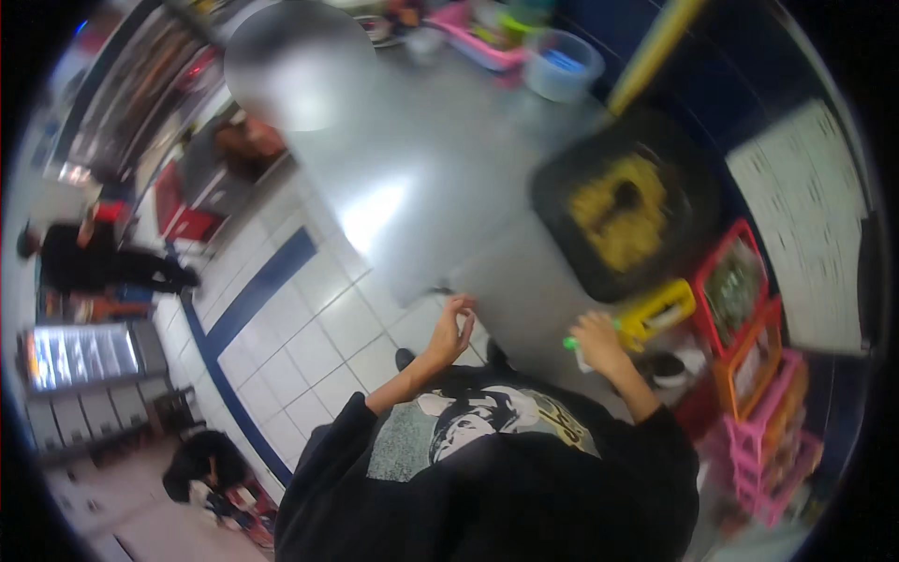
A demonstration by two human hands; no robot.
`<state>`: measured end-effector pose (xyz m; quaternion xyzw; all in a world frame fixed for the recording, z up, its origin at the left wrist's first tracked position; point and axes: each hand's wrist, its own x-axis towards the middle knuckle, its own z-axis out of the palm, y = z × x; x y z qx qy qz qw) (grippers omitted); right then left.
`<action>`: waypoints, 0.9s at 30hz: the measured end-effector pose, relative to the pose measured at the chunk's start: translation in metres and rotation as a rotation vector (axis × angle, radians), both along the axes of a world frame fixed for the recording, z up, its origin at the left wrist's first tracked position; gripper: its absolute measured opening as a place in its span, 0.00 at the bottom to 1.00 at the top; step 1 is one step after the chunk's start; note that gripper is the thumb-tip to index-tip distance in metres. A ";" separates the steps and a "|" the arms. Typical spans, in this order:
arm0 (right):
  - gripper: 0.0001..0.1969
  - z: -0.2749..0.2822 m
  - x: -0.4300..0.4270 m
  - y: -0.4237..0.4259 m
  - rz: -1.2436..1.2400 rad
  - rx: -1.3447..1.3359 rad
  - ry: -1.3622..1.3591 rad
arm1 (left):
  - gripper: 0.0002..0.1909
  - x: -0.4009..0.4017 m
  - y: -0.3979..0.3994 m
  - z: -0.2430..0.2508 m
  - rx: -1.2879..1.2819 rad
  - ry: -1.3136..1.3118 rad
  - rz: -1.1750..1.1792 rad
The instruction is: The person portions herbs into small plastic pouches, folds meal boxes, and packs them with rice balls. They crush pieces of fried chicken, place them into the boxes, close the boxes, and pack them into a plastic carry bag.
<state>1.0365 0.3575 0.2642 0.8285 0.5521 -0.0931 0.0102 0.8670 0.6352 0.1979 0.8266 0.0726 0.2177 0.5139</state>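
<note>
My left hand (453, 331) is raised near the steel table's front edge, its fingers loosely bent and apart, with nothing visible in it. Just beyond its fingertips is a small dark blurred thing (441, 289) that I cannot identify. Over the steel table (506, 274), my right hand (599, 344) is closed around a small green item (570, 343), mostly hidden by the fingers; green shows on both sides of the fist. A yellow plastic container with a handle (653, 314) is right beside that hand; whether they touch is unclear. Farther back stands a black square tray (562, 232) holding yellowish food pieces (621, 211).
Along the wall are a red basket (758, 281), an orange basket (723, 393) and pink stacked baskets (748, 449). A clear plastic tub (562, 74) and pink tray (484, 53) stand at the far end. One person (105, 260) stands at left, near a lit display fridge (84, 357).
</note>
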 end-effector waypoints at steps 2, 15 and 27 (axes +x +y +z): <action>0.15 -0.004 -0.010 0.023 -0.245 -0.255 -0.111 | 0.19 -0.058 0.075 0.006 -0.092 0.071 0.157; 0.21 0.009 -0.289 0.539 0.131 -0.080 1.457 | 0.21 -0.368 0.428 -0.012 -0.151 0.258 0.960; 0.24 -0.156 -0.364 0.903 0.328 -0.764 0.725 | 0.14 -0.690 0.587 -0.173 -0.455 1.208 1.499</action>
